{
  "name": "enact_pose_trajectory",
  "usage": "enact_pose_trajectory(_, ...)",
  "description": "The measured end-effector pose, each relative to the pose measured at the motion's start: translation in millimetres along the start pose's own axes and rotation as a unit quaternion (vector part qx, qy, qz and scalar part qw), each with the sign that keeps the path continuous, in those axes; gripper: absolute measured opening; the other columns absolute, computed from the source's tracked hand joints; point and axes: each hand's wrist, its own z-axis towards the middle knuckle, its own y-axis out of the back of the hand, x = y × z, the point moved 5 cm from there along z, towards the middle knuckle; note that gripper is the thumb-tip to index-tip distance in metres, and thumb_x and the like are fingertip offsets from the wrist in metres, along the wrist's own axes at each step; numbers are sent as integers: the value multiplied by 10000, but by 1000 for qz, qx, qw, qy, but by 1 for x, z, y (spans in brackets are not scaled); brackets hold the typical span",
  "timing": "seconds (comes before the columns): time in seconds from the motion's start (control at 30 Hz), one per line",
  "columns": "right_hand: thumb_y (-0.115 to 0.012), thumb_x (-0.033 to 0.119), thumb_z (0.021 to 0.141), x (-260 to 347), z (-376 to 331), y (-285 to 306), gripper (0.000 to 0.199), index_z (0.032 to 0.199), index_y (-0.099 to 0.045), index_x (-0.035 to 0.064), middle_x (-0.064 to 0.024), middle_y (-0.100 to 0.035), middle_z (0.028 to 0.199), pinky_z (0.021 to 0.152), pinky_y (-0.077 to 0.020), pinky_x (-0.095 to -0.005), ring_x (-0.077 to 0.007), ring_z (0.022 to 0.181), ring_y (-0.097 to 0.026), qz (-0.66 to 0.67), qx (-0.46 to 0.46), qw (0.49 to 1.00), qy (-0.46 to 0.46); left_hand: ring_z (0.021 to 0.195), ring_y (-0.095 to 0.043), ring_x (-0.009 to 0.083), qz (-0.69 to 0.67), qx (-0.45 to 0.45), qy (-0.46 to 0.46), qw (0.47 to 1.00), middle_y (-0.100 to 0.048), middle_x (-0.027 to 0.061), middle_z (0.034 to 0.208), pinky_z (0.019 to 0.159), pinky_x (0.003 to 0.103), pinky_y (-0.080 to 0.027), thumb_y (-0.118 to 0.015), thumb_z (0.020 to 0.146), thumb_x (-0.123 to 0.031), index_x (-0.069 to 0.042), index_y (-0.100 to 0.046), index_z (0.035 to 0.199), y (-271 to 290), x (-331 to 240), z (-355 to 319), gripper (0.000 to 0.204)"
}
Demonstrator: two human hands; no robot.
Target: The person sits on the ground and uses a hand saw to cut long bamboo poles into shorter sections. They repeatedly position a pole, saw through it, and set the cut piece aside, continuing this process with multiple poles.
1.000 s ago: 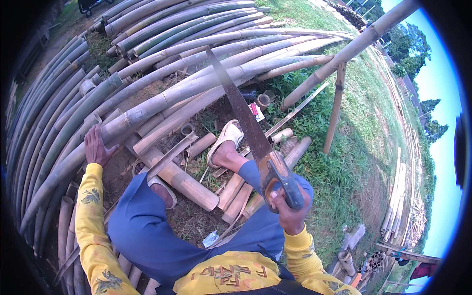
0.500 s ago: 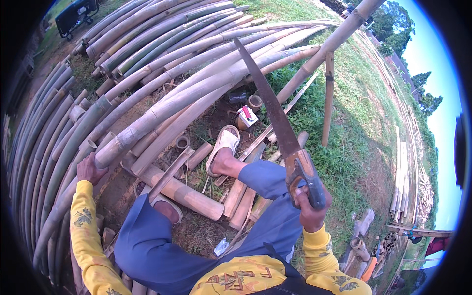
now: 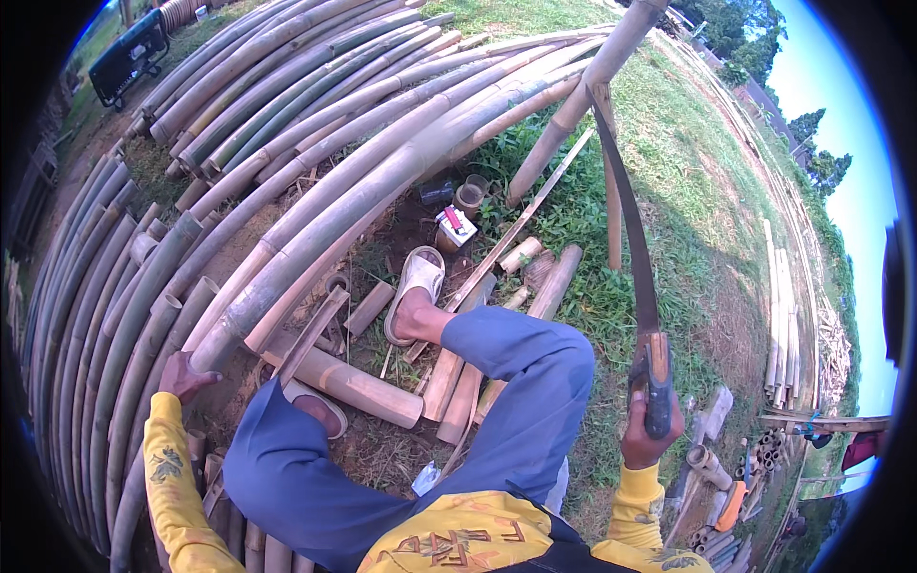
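The right hand (image 3: 651,432) is wrapped tight around the dark handle of a long curved saw (image 3: 626,205), fingers closed all the way round the grip, and the blade rises from the hand up the right side of the view, its tip crossing a slanted bamboo post (image 3: 573,105) near the top edge. Over on the left, the left hand (image 3: 183,376) is planted on the cut end of a thick bamboo pole (image 3: 315,248), fingers spread and pressing on it rather than gripping it. That pole lies at the near edge of a wide stack of long bamboo poles (image 3: 239,115) curving across the upper left. Between the hands sit the person's blue-trousered legs, one foot in a pale sandal (image 3: 415,286) on the dirt, the other sandal (image 3: 315,406) just beside a short cut bamboo section (image 3: 358,384) lying on the ground. More short offcuts (image 3: 535,286) lie scattered beside the grass on the right, and a small can (image 3: 453,229) stands near the poles. A dark case (image 3: 129,57) sits in the top left corner.
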Motion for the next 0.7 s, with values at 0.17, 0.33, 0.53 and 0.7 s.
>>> enact_pose_trajectory(0.17,-719,90,876,-18,-19,21,145,952,-645,-8,-125,-619,732,612,-477,-376,-262,621,-623,-41,-21,999,-21,1159,-665,413,55,-23,50,997,-680,301,1232,1023,463,-511,-887,627,-510,60,-638,1306,8,-52,-34,921)
enact_pose_trajectory(0.33,-717,83,883,-13,-16,25,150,957,-640,-23,-102,-628,734,599,-473,-351,-219,614,-614,-13,-17,1000,-9,1130,-676,412,54,8,51,997,-695,306,1177,1004,471,-517,-866,640,-530,47,-651,1287,11,-45,-43,893)
enact_pose_trajectory(0.53,-676,27,897,-4,-7,-11,100,978,-652,-26,-43,-637,731,571,-463,-293,-136,613,-600,107,36,994,8,1150,-665,398,39,-17,8,999,-692,295,1203,1029,448,-495,-835,672,-563,56,-648,1276,-6,-21,-14,886)
enact_pose_trajectory(0.7,-691,-23,879,47,2,-111,77,928,-633,-14,-27,-632,729,559,-447,-225,-94,601,-583,332,191,923,-21,1102,-673,422,75,-48,9,996,-703,294,1140,989,475,-514,-831,675,-529,34,-671,1245,-4,-27,-27,817)
